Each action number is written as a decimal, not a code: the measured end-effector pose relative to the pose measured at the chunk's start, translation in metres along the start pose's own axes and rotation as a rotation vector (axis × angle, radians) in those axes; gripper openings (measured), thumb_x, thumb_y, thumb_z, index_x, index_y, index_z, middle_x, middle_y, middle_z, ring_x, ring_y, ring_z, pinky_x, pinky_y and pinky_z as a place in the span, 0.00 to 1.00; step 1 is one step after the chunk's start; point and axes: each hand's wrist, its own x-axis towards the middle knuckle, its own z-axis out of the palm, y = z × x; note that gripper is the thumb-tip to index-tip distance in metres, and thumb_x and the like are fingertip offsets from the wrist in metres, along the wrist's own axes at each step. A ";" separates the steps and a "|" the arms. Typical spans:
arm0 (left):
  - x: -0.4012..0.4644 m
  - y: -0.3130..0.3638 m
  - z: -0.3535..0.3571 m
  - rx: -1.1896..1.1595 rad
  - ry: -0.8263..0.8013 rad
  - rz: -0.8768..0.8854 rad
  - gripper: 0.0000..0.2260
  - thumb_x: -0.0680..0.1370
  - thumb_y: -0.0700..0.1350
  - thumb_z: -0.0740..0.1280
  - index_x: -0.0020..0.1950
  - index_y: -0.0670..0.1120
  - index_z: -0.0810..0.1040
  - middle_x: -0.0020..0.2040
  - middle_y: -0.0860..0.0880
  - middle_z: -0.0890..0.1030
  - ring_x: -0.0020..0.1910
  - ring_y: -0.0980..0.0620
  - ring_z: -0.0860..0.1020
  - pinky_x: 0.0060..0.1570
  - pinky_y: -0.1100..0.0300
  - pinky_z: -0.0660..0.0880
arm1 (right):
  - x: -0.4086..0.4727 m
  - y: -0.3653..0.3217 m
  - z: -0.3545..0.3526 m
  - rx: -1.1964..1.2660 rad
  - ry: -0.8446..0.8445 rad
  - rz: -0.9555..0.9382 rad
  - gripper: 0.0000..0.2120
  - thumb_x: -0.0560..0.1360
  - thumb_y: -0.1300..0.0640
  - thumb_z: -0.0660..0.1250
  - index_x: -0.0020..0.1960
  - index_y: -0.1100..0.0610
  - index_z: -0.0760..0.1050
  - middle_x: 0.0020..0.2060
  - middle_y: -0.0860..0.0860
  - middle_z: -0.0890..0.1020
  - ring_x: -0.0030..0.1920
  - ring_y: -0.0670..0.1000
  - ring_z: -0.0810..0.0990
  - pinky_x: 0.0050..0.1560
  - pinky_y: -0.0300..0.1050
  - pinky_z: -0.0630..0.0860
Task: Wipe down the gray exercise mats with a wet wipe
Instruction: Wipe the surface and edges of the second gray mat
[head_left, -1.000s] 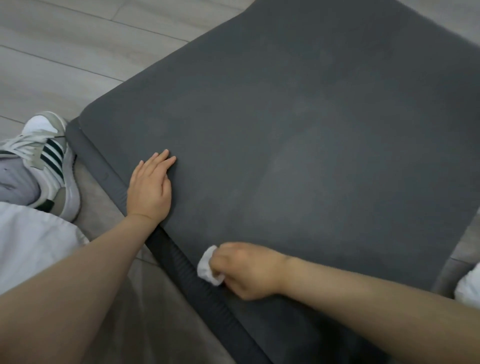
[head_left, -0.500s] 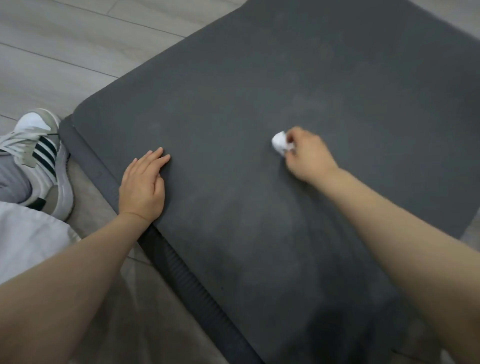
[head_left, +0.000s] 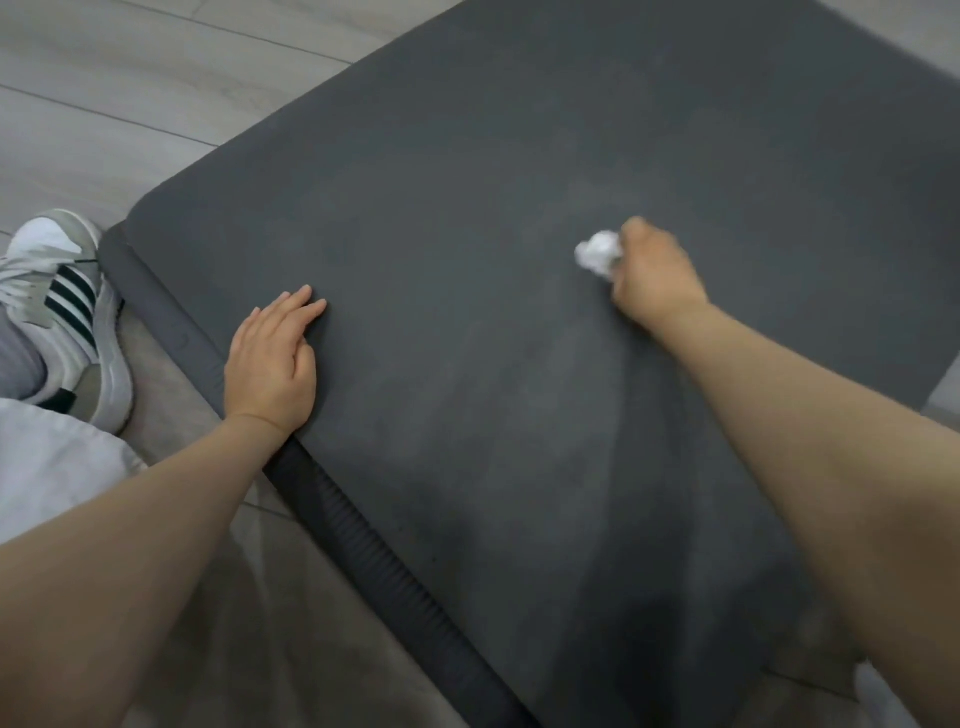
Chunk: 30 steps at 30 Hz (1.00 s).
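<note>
Crumpled white wipe (head_left: 598, 254) now farther across matte foam mat (head_left: 467, 182), right-gripped.

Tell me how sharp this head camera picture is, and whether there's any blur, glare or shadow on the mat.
Head view: the right hand and the wet wipe it grips are smeared by motion blur; the left hand resting flat on the gray mat is sharper. Lighting is soft with no hard glare. A dim shadow darkens the mat's near end between the forearms. The wide lens bends the mat's edges slightly.
</note>
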 end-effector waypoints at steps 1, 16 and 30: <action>0.000 0.000 0.000 0.001 0.002 0.001 0.23 0.76 0.38 0.53 0.69 0.44 0.75 0.73 0.46 0.72 0.74 0.45 0.67 0.76 0.52 0.55 | 0.012 0.012 -0.004 -0.003 0.032 0.167 0.10 0.74 0.62 0.63 0.53 0.64 0.69 0.53 0.66 0.78 0.54 0.66 0.76 0.49 0.53 0.72; 0.000 -0.003 0.002 0.001 0.010 0.006 0.23 0.76 0.35 0.55 0.69 0.45 0.75 0.73 0.46 0.72 0.74 0.45 0.66 0.76 0.53 0.54 | -0.149 -0.064 0.006 0.126 -0.287 -0.981 0.15 0.74 0.46 0.59 0.36 0.55 0.74 0.32 0.54 0.79 0.33 0.57 0.78 0.35 0.45 0.70; 0.000 -0.004 0.002 0.010 0.014 0.008 0.24 0.75 0.37 0.54 0.69 0.44 0.75 0.73 0.46 0.72 0.74 0.44 0.67 0.76 0.53 0.54 | -0.180 -0.046 -0.003 0.086 -0.299 -0.749 0.12 0.69 0.46 0.60 0.38 0.55 0.72 0.34 0.54 0.77 0.37 0.58 0.76 0.37 0.47 0.68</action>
